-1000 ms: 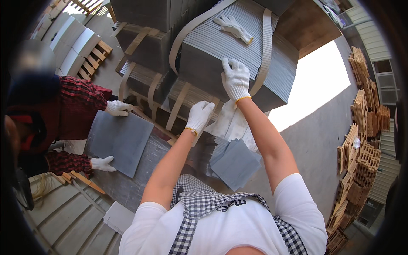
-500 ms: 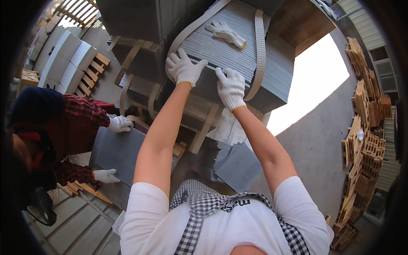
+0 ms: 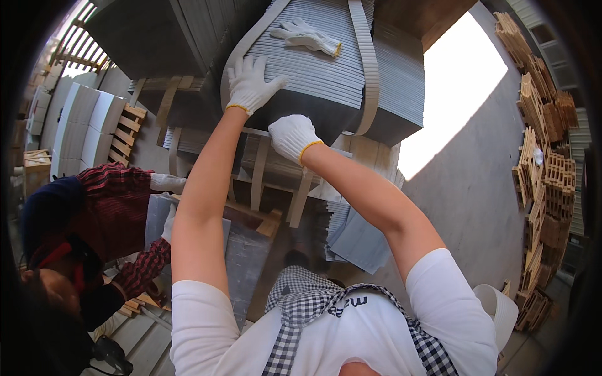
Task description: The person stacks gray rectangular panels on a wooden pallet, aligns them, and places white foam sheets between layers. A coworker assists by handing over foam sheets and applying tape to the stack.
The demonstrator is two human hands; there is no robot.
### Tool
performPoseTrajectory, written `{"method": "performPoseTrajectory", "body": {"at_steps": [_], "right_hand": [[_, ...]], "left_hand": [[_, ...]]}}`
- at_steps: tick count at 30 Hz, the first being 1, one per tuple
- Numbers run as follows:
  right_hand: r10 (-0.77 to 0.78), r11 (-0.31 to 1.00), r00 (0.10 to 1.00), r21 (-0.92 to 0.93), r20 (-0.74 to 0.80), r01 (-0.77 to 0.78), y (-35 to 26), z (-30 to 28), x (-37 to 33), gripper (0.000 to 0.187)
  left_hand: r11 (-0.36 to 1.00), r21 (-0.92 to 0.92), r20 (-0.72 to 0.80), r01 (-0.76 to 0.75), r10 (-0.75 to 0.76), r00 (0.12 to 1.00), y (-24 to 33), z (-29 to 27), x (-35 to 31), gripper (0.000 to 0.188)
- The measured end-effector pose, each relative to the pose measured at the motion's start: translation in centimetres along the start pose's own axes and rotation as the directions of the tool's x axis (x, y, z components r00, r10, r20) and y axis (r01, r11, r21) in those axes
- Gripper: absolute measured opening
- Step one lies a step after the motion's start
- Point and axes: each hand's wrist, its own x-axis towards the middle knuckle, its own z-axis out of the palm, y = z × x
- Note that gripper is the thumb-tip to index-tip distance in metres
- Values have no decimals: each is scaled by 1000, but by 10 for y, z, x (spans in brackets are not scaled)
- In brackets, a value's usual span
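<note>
In front of me a bundle of thin grey panels [image 3: 320,66] stands on edge, packed side by side, with pale curved edge strips [image 3: 364,69] along its sides. My left hand [image 3: 252,86], in a white knit glove, lies with spread fingers on the bundle's near left corner. My right hand [image 3: 295,138], gloved too, is curled closed below the bundle's near edge. It appears to grip a thin grey panel [image 3: 342,151], seen almost edge-on; its fingers are largely hidden. A loose white glove [image 3: 305,36] rests on top of the bundle.
A co-worker in a plaid sleeve [image 3: 113,191] handles a grey sheet at left. More dark panels [image 3: 147,37] stand at upper left, grey sheets [image 3: 360,241] lie below my right forearm. Wooden pallets [image 3: 558,182] line the right; white blocks [image 3: 84,128] stand far left.
My right hand has moved down and left from the bundle's top edge and curled tighter. My left hand stays at the corner, fingers spread. The co-worker's grey sheet has shifted.
</note>
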Motion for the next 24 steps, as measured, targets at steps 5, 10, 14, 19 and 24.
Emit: {"method": "performPoseTrajectory", "body": {"at_steps": [5, 10, 14, 19, 24], "right_hand": [[-77, 997, 996, 11, 46, 77, 18, -13, -41, 15], [-61, 998, 993, 29, 104, 59, 54, -66, -138, 25], [57, 989, 966, 119, 252, -90, 90, -84, -201, 27], [186, 977, 909, 32, 373, -213, 145, -61, -249, 29], [284, 958, 902, -53, 326, -282, 224, 12, -257, 25]], "left_hand": [[982, 8, -130, -190, 190, 973, 10, 8, 37, 77], [971, 6, -64, -240, 240, 969, 23, 9, 44, 70], [976, 110, -200, -188, 207, 958, 48, 43, 23, 71], [983, 168, -156, -78, 105, 982, 70, 46, 25, 74], [972, 216, -212, -92, 139, 967, 70, 53, 29, 72]]}}
